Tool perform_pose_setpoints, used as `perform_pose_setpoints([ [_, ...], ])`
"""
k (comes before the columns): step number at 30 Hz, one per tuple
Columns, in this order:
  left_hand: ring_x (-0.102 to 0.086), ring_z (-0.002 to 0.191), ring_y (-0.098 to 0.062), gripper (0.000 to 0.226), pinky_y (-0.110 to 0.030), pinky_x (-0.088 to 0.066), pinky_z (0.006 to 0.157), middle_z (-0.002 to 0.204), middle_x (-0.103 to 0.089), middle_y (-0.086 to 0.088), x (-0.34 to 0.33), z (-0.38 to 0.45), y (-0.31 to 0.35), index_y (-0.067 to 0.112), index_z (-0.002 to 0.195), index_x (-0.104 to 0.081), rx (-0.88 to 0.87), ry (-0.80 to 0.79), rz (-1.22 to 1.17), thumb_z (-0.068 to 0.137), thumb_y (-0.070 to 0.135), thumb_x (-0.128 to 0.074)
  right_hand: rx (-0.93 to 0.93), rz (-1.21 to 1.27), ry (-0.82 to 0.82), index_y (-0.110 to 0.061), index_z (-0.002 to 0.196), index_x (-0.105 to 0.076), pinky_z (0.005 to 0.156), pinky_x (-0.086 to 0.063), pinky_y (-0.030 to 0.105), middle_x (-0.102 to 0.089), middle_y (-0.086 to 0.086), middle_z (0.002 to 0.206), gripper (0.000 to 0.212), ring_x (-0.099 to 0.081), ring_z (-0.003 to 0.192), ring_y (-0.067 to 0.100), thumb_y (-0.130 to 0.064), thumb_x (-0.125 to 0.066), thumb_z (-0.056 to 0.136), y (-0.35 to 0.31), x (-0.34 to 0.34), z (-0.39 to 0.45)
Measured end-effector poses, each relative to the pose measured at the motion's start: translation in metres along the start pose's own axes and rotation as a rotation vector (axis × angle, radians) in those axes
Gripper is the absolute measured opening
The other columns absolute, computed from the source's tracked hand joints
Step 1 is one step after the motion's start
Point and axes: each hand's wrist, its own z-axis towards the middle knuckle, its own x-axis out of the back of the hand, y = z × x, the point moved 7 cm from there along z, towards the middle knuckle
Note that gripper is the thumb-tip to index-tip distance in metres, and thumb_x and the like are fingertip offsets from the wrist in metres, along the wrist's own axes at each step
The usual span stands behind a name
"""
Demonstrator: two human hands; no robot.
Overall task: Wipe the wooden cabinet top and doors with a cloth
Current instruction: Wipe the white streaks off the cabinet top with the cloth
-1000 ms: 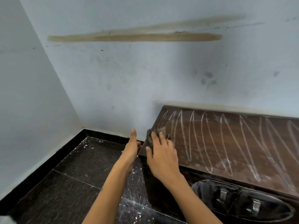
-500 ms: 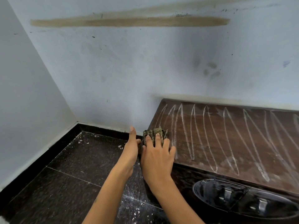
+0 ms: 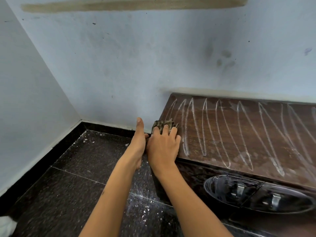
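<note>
Pale blue wall carries a long tan smear near the top and dark smudges at right. Dark speckled floor tiles are scattered with white flecks. A black skirting strip borders the floor.

You have no readable text, label, brand, number or sign in front of you.
</note>
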Motion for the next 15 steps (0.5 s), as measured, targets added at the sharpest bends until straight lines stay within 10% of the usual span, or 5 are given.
perform_pose_setpoints([
  [3, -0.066, 0.060, -0.008, 0.074, -0.021, -0.048, 0.046, 0.072, -0.072, 0.001, 0.003, 0.002, 0.004, 0.013, 0.102, -0.061, -0.022, 0.025, 0.066, 0.087, 0.073, -0.020, 0.015, 0.013, 0.013, -0.016, 0.129, -0.046, 0.091, -0.034, 0.040, -0.039, 0.016, 0.144, 0.033, -0.032, 0.126, 0.033, -0.021, -0.038, 0.098, -0.008, -0.002, -0.029],
  [8, -0.057, 0.102, -0.019, 0.092, -0.029, -0.041, 0.075, 0.130, -0.054, -0.009, 0.000, 0.004, 0.008, 0.003, 0.140, -0.040, 0.004, -0.011, 0.052, 0.087, 0.075, -0.019, 0.034, 0.024, 0.007, -0.017, 0.118, -0.052, 0.085, -0.035, 0.038, -0.046, 0.012, 0.134, 0.025, -0.035, 0.117, 0.031, -0.017, -0.041, 0.096, -0.003, -0.002, -0.027],
  [15, -0.059, 0.090, -0.016, 0.091, -0.027, -0.043, 0.064, 0.114, -0.062, -0.010, 0.001, 0.004, 0.015, 0.002, 0.134, -0.047, -0.006, 0.003, 0.039, 0.087, 0.075, -0.019, 0.001, -0.017, -0.003, -0.019, 0.126, -0.050, 0.090, -0.033, 0.041, -0.041, 0.012, 0.142, 0.031, -0.034, 0.122, 0.030, -0.028, -0.038, 0.099, -0.010, -0.005, -0.010],
])
